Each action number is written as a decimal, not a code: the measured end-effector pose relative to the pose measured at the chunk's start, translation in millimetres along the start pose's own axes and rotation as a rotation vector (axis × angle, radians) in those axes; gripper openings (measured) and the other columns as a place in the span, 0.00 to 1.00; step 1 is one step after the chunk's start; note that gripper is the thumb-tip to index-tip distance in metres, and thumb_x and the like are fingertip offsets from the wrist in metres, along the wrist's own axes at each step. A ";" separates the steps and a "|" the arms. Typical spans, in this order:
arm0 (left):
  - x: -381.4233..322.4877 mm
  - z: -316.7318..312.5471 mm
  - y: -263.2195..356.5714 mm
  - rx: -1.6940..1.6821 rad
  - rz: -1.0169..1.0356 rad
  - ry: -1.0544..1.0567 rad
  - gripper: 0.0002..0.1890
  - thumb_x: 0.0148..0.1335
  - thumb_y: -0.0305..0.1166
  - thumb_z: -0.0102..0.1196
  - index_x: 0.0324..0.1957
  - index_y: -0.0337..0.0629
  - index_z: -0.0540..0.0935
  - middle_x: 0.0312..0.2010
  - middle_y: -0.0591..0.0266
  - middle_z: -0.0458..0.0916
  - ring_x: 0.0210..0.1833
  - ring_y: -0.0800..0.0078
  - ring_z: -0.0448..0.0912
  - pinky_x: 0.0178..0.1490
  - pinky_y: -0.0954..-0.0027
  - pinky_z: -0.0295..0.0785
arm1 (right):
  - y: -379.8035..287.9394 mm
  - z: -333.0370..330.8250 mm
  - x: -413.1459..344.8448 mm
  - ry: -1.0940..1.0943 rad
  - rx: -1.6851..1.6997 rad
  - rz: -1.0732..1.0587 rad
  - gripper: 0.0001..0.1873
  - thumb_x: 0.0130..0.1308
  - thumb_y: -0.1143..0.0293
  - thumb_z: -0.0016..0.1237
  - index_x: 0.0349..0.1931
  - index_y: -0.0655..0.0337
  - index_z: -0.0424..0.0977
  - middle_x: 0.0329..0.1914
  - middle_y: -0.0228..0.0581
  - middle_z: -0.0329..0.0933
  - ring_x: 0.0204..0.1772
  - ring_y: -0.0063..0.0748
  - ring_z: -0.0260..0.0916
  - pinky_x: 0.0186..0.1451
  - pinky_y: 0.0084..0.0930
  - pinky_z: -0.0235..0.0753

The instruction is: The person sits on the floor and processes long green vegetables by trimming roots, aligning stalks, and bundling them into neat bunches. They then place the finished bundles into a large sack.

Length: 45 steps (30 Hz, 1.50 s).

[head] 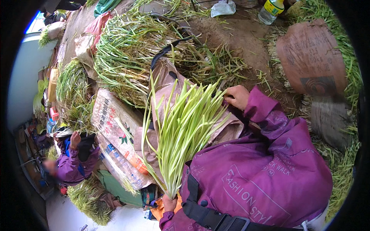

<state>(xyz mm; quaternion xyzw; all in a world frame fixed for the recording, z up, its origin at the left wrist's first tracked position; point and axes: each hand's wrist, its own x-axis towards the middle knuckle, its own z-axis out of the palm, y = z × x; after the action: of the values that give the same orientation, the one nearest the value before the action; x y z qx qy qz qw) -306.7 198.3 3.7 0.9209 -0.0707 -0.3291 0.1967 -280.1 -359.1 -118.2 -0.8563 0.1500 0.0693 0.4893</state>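
A bunch of long, pale yellow-green leafy shoots point(185, 124), perhaps garlic sprouts, is gripped near its whitish lower ends by my left hand point(169, 204). Its leaves fan upward across my lap. Close to the leaf tips is my right hand point(238, 96), fingers curled; whether they pinch anything is hidden. Under the bunch, a pinkish-brown woven sack point(163, 75) covers my lap. More pale shoots point(117, 164) lie on a flattened, printed carton point(101, 115) beside my knees.
Beyond the sack is a large heap of green shoots point(124, 57). Woven sacking point(312, 55) covers shoots at right. A plastic bottle point(271, 11) and white bag point(223, 8) sit at the top. At left, another person point(76, 164) sits near some pale stems point(62, 131).
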 end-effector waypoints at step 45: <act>21.2 -208.4 116.7 1.282 0.602 0.721 0.16 0.55 0.24 0.51 0.48 0.34 0.74 0.38 0.52 0.77 0.39 0.56 0.76 0.47 0.57 0.68 | 96.3 -16.6 24.0 0.140 0.039 0.123 0.13 0.55 0.72 0.49 0.43 0.61 0.72 0.40 0.44 0.71 0.44 0.43 0.70 0.47 0.35 0.69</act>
<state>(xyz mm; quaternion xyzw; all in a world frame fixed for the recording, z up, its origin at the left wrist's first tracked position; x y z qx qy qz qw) -158.3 152.1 186.3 0.8458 -0.4242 0.1615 -0.2803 -289.2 -423.7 -194.8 -0.8386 0.2375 0.0361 0.4890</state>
